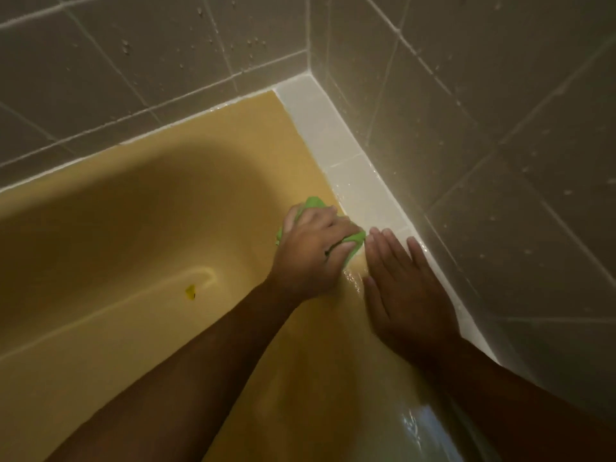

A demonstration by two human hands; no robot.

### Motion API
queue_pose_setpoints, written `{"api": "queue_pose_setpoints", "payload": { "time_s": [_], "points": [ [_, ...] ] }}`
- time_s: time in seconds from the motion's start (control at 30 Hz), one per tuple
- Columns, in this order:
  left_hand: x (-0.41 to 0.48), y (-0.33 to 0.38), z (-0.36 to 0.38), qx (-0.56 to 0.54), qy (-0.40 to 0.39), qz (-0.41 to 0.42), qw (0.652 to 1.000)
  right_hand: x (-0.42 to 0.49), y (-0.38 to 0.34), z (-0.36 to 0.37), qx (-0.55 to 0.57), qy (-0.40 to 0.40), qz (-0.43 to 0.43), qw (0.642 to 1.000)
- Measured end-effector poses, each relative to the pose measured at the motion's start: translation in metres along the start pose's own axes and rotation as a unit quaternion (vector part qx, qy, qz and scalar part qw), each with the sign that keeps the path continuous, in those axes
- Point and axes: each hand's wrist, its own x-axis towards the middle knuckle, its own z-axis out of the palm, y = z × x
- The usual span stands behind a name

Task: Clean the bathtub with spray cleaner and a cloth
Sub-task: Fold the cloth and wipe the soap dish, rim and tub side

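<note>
While left hand (310,253) grips 1 cloth (315,203), right hand (408,288) flat, 1 bathtub (133,211)

green cloth (311,204), yellow bathtub (133,208), grey tiles (500,111)

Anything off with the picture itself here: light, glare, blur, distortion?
Head view throughout: dim warm light, soft shadow filling the bathtub basin; wet glare on the rim beside the right hand and near the bottom edge; left hand and green cloth slightly soft; grout lines of the wall tiles bow slightly, a wide-angle effect.
</note>
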Motion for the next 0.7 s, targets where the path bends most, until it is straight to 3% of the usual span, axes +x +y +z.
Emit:
{"api": "queue_pose_setpoints", "payload": {
  "time_s": [0.1,0.23,0.4,0.7],
  "points": [
    [-0.005,-0.003,-0.002,0.007,-0.011,0.034,0.999,-0.044,0.000,-0.001,-0.001,0.002,0.006,1.000],
    [0.015,0.020,0.007,0.018,0.059,-0.106,0.992,-0.083,-0.001,-0.001,-0.004,0.023,0.006,1.000],
    [-0.068,0.070,0.033,-0.023,0.029,-0.039,0.999,-0.116,-0.003,0.000,-0.014,0.017,0.023,1.000],
    [-0.161,0.156,0.062,0.014,-0.008,-0.048,0.999,-0.203,0.007,0.003,0.016,0.019,0.073,0.997]
  ]
}}
